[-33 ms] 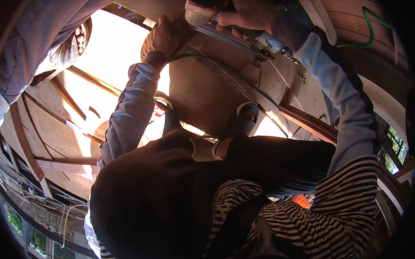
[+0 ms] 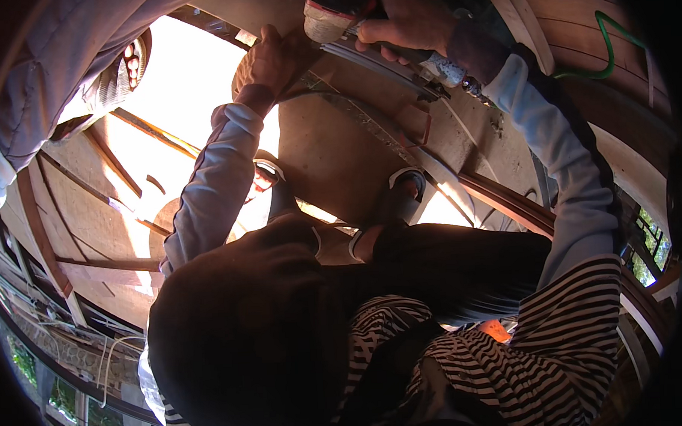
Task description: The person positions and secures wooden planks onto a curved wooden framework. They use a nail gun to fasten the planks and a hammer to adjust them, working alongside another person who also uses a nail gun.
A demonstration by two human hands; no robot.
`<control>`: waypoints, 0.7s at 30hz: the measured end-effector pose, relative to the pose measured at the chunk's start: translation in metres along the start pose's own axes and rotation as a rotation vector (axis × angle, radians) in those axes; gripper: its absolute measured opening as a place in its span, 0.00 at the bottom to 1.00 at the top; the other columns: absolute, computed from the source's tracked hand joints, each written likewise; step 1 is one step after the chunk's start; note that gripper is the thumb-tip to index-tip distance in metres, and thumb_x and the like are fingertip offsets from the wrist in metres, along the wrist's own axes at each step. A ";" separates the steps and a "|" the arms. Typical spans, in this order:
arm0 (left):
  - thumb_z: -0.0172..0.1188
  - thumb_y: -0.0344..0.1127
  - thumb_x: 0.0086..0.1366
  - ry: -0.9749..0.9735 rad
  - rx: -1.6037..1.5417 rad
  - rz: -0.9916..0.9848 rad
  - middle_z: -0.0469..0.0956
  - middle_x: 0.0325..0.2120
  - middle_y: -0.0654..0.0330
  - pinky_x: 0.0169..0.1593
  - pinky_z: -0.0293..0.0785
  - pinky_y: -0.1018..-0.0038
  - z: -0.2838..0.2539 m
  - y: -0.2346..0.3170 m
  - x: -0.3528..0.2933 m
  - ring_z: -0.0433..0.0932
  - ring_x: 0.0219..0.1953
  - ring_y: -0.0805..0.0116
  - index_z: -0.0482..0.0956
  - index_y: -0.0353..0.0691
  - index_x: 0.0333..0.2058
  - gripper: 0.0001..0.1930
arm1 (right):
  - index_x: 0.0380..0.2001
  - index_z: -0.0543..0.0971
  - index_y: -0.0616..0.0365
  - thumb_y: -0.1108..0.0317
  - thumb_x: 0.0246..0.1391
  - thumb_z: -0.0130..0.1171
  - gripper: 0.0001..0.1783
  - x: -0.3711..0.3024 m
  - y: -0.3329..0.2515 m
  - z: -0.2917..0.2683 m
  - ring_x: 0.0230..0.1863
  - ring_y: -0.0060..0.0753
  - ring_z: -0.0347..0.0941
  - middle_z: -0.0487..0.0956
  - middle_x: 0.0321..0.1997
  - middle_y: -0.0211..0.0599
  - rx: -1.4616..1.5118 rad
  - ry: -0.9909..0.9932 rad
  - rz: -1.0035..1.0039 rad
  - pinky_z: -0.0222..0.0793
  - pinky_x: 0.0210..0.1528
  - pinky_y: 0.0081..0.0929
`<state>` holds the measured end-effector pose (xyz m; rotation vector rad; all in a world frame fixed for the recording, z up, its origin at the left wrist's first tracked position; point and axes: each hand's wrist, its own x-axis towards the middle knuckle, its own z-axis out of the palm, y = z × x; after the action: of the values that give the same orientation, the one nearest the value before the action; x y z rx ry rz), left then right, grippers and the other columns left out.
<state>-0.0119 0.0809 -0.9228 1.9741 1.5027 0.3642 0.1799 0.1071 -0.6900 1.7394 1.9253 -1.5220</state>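
My right hand (image 2: 413,23) is wrapped round the handle of an air nail gun (image 2: 330,22) at the top of the view. The tool has a pale rounded head with a red and dark band, a metal magazine rail below the handle, and a hose coupling by my wrist. Just left of its head, my left hand (image 2: 268,61) is closed, with the thumb side up, against a shadowed brown surface. What its fingers hold or press on is hidden in shadow. Beneath both hands lies a broad brown panel (image 2: 324,153).
Another person's trouser leg (image 2: 58,65) and sandalled foot (image 2: 131,62) stand at upper left. Curved wooden strips (image 2: 45,223) line the left side; a long reddish-brown beam (image 2: 506,203) runs at right. A green hose (image 2: 608,46) hangs before wooden planks (image 2: 575,24). My feet (image 2: 408,188) rest on the panels.
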 end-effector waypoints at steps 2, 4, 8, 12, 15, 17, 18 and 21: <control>0.59 0.55 0.56 -0.020 -0.045 -0.041 0.77 0.31 0.37 0.41 0.74 0.55 -0.002 0.008 0.001 0.77 0.38 0.39 0.63 0.32 0.41 0.30 | 0.20 0.77 0.56 0.57 0.49 0.56 0.14 -0.001 0.004 0.000 0.14 0.25 0.70 0.74 0.12 0.31 0.009 0.004 0.020 0.64 0.19 0.25; 0.60 0.56 0.55 -0.054 -0.027 -0.021 0.77 0.32 0.37 0.42 0.74 0.56 -0.010 0.012 -0.001 0.77 0.38 0.39 0.64 0.32 0.42 0.31 | 0.20 0.77 0.56 0.57 0.49 0.56 0.14 -0.001 0.003 0.000 0.14 0.25 0.70 0.74 0.12 0.31 0.001 -0.003 0.017 0.64 0.19 0.25; 0.58 0.54 0.54 -0.099 0.218 0.059 0.78 0.37 0.57 0.35 0.72 0.66 -0.004 0.000 -0.001 0.78 0.35 0.54 0.73 0.46 0.41 0.22 | 0.20 0.77 0.56 0.57 0.50 0.55 0.15 0.000 -0.005 0.001 0.14 0.25 0.70 0.74 0.12 0.30 -0.038 -0.010 0.013 0.64 0.19 0.25; 0.57 0.53 0.55 -0.081 0.264 0.098 0.78 0.38 0.60 0.34 0.71 0.67 -0.007 0.002 0.000 0.78 0.34 0.56 0.75 0.47 0.40 0.20 | 0.19 0.77 0.56 0.57 0.51 0.54 0.15 -0.001 0.000 0.005 0.13 0.24 0.70 0.73 0.12 0.30 -0.017 0.055 0.011 0.62 0.17 0.25; 0.56 0.52 0.55 -0.034 0.099 0.027 0.78 0.37 0.58 0.35 0.71 0.65 -0.014 0.004 -0.004 0.78 0.35 0.54 0.74 0.47 0.40 0.19 | 0.19 0.77 0.56 0.57 0.51 0.54 0.15 -0.002 0.000 0.007 0.12 0.24 0.69 0.73 0.12 0.30 0.053 0.067 0.042 0.62 0.16 0.25; 0.56 0.51 0.56 0.001 0.005 -0.017 0.77 0.37 0.56 0.35 0.71 0.64 -0.019 0.006 -0.005 0.78 0.35 0.53 0.73 0.46 0.40 0.18 | 0.19 0.77 0.55 0.57 0.52 0.54 0.15 -0.002 0.001 0.010 0.12 0.24 0.68 0.74 0.12 0.31 0.101 0.082 0.064 0.62 0.16 0.24; 0.56 0.50 0.56 0.013 -0.030 -0.033 0.77 0.37 0.56 0.35 0.71 0.64 -0.021 0.006 -0.006 0.78 0.35 0.52 0.73 0.46 0.40 0.18 | 0.19 0.77 0.55 0.57 0.52 0.54 0.15 -0.002 0.000 0.010 0.12 0.24 0.69 0.74 0.12 0.30 0.077 0.083 0.075 0.62 0.16 0.24; 0.55 0.49 0.57 0.046 -0.113 -0.069 0.77 0.36 0.54 0.36 0.71 0.62 -0.026 0.007 -0.010 0.78 0.35 0.50 0.72 0.45 0.40 0.17 | 0.18 0.77 0.55 0.57 0.51 0.54 0.15 -0.004 -0.005 0.008 0.12 0.24 0.69 0.74 0.12 0.30 0.017 0.088 0.103 0.63 0.16 0.24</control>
<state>-0.0242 0.0787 -0.8974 1.8324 1.5406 0.4583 0.1732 0.0988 -0.6883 1.9109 1.8356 -1.4544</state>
